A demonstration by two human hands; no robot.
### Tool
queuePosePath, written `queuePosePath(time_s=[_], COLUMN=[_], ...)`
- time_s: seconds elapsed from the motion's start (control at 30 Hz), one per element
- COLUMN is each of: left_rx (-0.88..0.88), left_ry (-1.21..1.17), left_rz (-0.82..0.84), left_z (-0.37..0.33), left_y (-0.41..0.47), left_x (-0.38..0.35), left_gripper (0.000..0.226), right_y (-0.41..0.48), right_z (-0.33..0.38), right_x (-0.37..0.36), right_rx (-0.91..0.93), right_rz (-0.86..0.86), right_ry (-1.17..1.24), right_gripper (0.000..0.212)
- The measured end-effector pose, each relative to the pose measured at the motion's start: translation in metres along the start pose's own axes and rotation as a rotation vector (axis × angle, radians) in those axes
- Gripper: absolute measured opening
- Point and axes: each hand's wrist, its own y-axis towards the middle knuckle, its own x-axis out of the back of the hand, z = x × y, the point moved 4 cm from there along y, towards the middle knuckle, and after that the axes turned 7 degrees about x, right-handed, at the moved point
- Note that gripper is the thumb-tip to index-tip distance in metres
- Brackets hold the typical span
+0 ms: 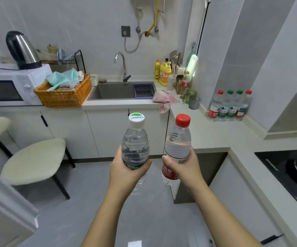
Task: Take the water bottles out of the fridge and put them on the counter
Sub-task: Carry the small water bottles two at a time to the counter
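My left hand (126, 172) grips a clear water bottle with a white-and-green cap and a green label (135, 145), held upright over the floor. My right hand (183, 168) grips a second water bottle with a red cap and a red label (178, 143), also upright, just right of the first. Both bottles hang in mid-air in front of the white counter (215, 134). Several water bottles with red and green caps (229, 106) stand in a row on the counter against the wall at the right. The fridge's inside is out of view.
A sink (115, 91) with a tap sits in the far counter, a pink cloth (164, 99) on its corner. A wicker basket (63, 93), microwave (10, 86) and kettle (21, 49) stand left. Detergent bottles (163, 73) and cups crowd the corner. A chair (35, 159) stands left; a hob (290, 172) right.
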Motion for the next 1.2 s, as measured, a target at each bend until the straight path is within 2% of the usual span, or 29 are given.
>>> queuePosePath(time_s=[0.33, 0.63, 0.73, 0.93, 1.2], left_rx=[0.013, 0.011, 0.040, 0.069, 0.080], left_ry=[-0.012, 0.019, 0.022, 0.007, -0.012], left_rz=[-0.033, 0.061, 0.080, 0.149, 0.330], left_z=[-0.011, -0.011, -0.003, 0.016, 0.038], left_y=[0.039, 0.075, 0.095, 0.152, 0.262], left_x=[-0.147, -0.245, -0.269, -0.324, -0.402], left_gripper=[0.047, 0.048, 0.048, 0.048, 0.055], right_y=[0.091, 0.136, 0.155, 0.212, 0.307], right_z=[-0.027, -0.061, -0.074, -0.104, -0.148], right_x=[0.125, 0.211, 0.233, 0.261, 0.281], right_rx=[0.000, -0.051, -0.079, -0.098, -0.146], right_rz=[0.032, -0.043, -0.104, -0.187, -0.314], right_ry=[-0.028, -0.096, -0.134, -0.178, -0.236], right_gripper=[0.054, 0.060, 0.062, 0.051, 0.049])
